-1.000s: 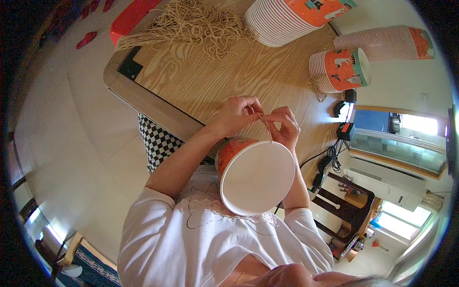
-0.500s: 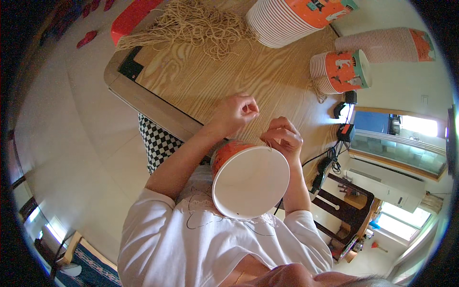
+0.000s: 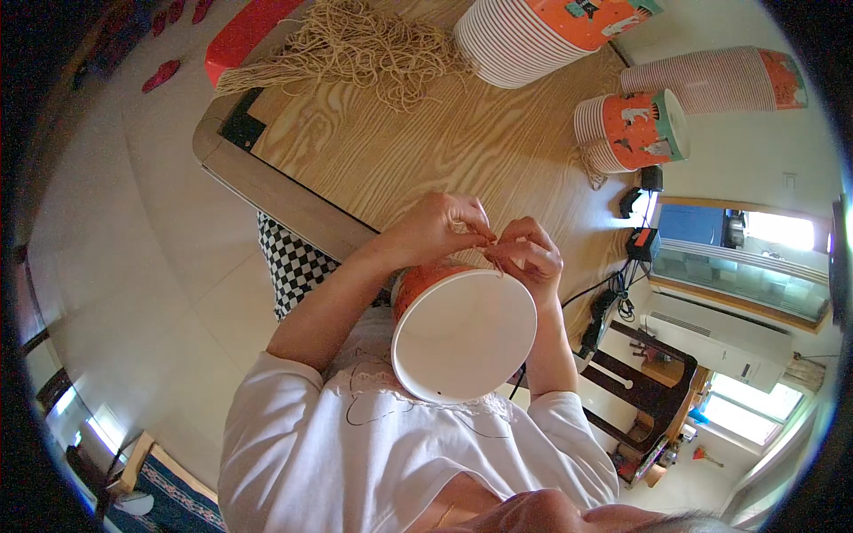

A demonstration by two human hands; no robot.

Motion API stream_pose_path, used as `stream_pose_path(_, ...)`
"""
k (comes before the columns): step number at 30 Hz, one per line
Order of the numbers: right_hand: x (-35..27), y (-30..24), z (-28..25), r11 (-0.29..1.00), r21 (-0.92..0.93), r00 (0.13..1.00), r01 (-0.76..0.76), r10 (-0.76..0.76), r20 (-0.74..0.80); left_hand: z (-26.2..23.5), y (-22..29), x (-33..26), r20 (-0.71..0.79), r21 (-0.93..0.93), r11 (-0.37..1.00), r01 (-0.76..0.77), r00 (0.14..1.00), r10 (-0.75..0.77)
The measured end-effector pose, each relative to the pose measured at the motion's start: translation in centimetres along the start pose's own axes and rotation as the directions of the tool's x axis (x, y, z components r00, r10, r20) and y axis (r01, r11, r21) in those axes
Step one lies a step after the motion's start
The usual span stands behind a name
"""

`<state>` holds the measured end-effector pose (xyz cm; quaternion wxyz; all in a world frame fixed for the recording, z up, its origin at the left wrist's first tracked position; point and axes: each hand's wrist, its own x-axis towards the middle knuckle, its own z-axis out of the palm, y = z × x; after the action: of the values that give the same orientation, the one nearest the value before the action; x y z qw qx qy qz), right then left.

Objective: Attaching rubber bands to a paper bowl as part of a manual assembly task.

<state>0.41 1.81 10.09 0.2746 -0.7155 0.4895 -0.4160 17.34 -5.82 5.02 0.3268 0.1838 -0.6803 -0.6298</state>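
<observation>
A large paper tub (image 3: 466,336), white inside and orange outside, lies tilted against my chest with its mouth turned up toward me. Just beyond its far rim, my left hand (image 3: 444,229) and my right hand (image 3: 530,254) meet fingertip to fingertip. Both are closed in a pinch on a short piece of thin beige twine (image 3: 499,265), which hangs down to the tub's rim. How the twine is looped or knotted is too small to tell.
A loose heap of twine (image 3: 364,53) lies at the table's far left, beside a red plastic edge (image 3: 244,40). Stacked paper tubs stand at the back: a big stack (image 3: 506,44), a small one (image 3: 631,133) and a long one (image 3: 702,82). Black adapters and cables (image 3: 622,293) are at right.
My left hand has come down and to the right, its fingertips now meeting those of my right hand at the twine. The right hand and the tub have barely moved.
</observation>
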Motion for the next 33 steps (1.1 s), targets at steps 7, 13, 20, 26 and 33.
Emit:
stream_pose_path(7,0.0,-0.8,-1.0,0.997,0.083,0.995,0.007,-0.016,0.102,0.1,-1.1,0.0,-0.087,-0.074,0.997,-0.005,0.996,-0.001)
stream_pose_path(13,0.1,-2.0,-1.2,0.991,0.127,0.997,0.038,-0.046,0.060,-1.0,2.3,-0.5,0.088,0.050,0.985,0.167,0.981,-0.170)
stream_pose_path(20,1.1,-3.8,-1.3,0.996,0.072,0.997,0.061,-0.064,0.040,-0.7,4.8,-0.9,0.061,0.064,0.994,0.085,0.994,-0.089)
stream_pose_path(26,1.2,-4.0,-1.5,0.999,0.008,0.996,0.048,-0.049,0.078,-0.2,4.9,-1.6,0.074,-0.013,0.987,0.158,0.985,-0.156)
stream_pose_path(33,1.0,-3.9,-1.4,0.997,-0.081,0.995,-0.003,0.011,0.100,-0.7,3.7,-2.2,0.044,-0.029,0.999,0.018,0.999,-0.017)
